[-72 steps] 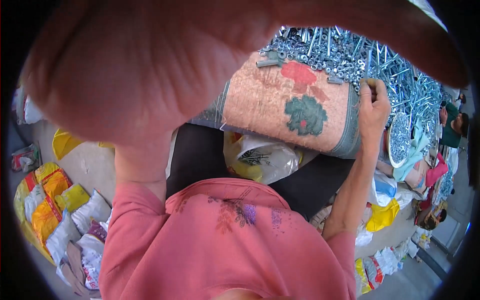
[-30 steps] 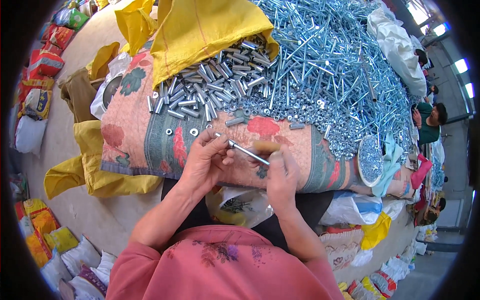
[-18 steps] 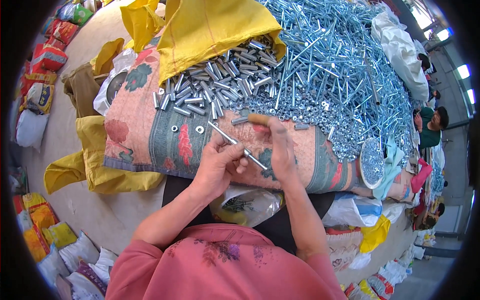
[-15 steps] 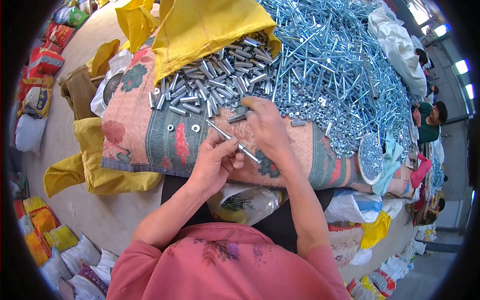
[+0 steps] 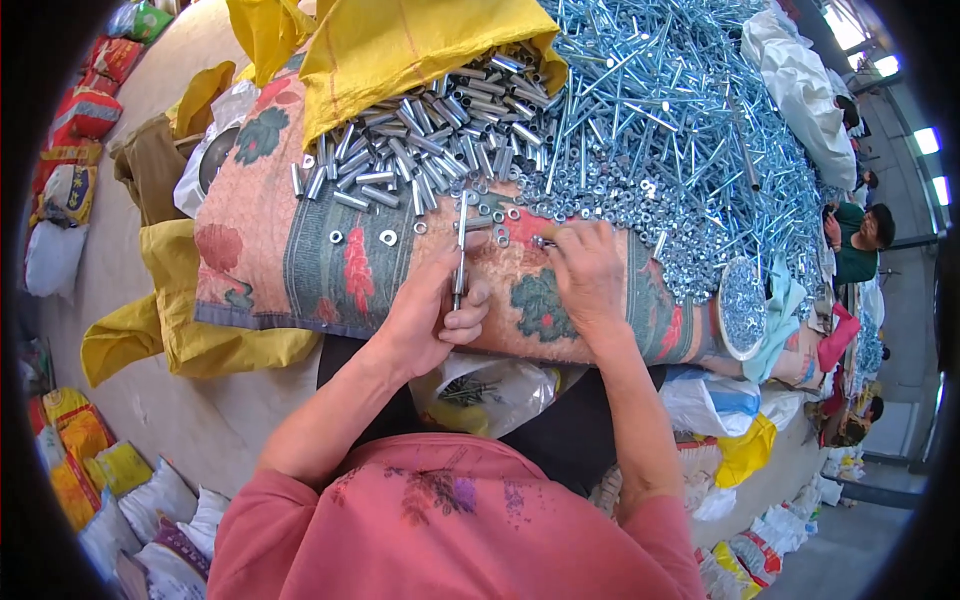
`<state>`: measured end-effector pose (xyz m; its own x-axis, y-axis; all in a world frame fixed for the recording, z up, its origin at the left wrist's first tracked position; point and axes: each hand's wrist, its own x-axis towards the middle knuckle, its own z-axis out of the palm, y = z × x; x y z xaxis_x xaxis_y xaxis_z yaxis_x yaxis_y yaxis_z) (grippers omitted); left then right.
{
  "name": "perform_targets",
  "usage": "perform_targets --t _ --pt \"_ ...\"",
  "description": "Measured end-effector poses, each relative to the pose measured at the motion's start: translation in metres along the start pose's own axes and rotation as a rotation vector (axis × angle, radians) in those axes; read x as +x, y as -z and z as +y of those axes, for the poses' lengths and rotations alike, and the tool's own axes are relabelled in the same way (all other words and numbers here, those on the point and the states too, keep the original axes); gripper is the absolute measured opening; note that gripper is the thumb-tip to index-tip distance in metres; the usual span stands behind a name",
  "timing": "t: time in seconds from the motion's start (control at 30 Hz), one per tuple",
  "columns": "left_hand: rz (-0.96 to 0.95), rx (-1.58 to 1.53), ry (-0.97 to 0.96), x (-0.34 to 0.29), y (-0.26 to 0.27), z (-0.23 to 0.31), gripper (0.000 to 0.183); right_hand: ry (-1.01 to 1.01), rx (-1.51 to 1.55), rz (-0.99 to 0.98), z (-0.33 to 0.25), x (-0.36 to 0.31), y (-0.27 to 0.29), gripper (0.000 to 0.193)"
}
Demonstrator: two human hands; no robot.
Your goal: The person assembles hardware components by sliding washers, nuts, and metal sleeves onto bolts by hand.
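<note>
My left hand [image 5: 425, 310] is closed round a long silver bolt [image 5: 461, 240], which stands nearly upright with a thicker sleeve low down near the fingers. To its right my right hand [image 5: 590, 270] has its thumb and fingers drawn together at a small shiny metal piece [image 5: 541, 241], too small to name surely. Loose washers [image 5: 514, 213] lie on the flowered cloth [image 5: 400, 270] between and beyond the hands. Farther back a heap of short metal sleeves [image 5: 430, 145] spills from a yellow woven sack [image 5: 420, 55].
A heap of nuts [image 5: 640, 210] and a large pile of long bolts [image 5: 660, 90] fill the back right. An oval container [image 5: 742, 310] of small parts stands at right, beside a pale blue cloth [image 5: 782, 320]. A clear plastic bag [image 5: 490, 398] lies below my hands.
My left hand has turned the bolt from slanting to nearly upright. My right hand has moved right and nearer, off the sleeve it was beside, to the small metal piece.
</note>
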<state>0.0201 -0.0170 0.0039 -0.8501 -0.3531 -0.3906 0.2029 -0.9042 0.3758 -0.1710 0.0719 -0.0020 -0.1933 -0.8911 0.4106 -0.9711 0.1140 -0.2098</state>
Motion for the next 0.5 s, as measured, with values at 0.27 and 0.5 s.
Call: perform_targets --t 0.27,0.5 --pt "0.009 0.329 -0.021 -0.002 -0.001 0.000 0.028 -0.194 0.154 0.091 0.010 -0.003 0.008 0.016" --pt "0.041 0.729 -0.120 -0.005 0.007 -0.013 0.027 -0.216 0.331 0.113 0.019 0.003 0.022 0.018"
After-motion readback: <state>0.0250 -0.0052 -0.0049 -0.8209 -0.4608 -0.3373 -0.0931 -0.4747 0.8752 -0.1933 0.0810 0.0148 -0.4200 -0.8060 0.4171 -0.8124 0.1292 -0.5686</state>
